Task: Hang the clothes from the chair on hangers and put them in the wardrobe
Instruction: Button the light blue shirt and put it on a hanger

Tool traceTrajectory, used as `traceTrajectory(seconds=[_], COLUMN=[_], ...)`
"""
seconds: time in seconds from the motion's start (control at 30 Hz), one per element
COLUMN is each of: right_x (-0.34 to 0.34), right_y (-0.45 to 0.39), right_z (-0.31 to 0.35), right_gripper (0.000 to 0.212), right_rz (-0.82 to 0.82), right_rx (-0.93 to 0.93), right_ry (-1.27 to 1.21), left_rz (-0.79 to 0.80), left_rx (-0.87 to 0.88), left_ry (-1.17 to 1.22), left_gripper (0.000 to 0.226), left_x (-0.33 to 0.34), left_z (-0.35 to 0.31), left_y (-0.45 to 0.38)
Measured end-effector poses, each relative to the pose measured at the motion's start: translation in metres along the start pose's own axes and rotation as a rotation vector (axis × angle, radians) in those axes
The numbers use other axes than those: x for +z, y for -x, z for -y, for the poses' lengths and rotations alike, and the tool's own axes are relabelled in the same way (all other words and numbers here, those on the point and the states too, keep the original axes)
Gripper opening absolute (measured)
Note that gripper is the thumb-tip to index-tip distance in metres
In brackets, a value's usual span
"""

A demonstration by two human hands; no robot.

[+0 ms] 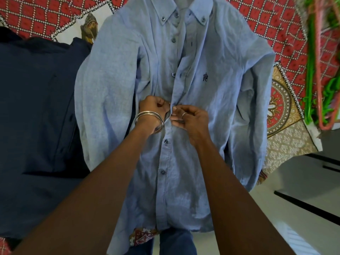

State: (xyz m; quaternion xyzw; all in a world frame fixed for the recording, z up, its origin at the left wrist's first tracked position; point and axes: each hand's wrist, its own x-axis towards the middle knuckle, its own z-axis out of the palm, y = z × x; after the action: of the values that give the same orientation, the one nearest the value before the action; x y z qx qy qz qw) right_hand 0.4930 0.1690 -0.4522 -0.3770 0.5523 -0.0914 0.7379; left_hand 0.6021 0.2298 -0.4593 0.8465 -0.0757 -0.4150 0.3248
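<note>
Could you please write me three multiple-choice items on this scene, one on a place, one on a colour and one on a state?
1. Where do the hangers lie?
A. right of the shirt
B. on the dark garment
C. under the collar

2. What colour is the shirt?
A. white
B. light blue
C. red

3. What are the hands doing?
A. resting flat
B. holding a hanger
C. pinching the shirt's placket

Key: 1 A, they lie by the right edge; 2 B, its cloth is pale blue; 3 C, the left hand and right hand meet at the button line.
</note>
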Motion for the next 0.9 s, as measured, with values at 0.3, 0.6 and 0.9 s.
traceTrajectory(seconds=[0.3,0.6,0.9], right_x=[0.002,0.004,0.012], right_y=[-0.007,-0.013,-0.013], right_z=[0.004,-0.004,-0.038], right_gripper=[0.005,0.005,0.032], right_rz=[0.024,-0.055,-0.249], right_rx=[0.063,-0.012,-0.262], right_ry=[0.057,0.237,0.545], left_rz=[0.064,0.101,0.058], left_rx=[-0.089,-0.18,-0.039], left_ry=[0.123,0.12,-0.141], left_gripper=[0.024,0.027,0.04], left_x=[0.0,0.005,0.003], left_z=[0.006,0.002,-0.013], left_y=[-0.014,-0.02,-0.003])
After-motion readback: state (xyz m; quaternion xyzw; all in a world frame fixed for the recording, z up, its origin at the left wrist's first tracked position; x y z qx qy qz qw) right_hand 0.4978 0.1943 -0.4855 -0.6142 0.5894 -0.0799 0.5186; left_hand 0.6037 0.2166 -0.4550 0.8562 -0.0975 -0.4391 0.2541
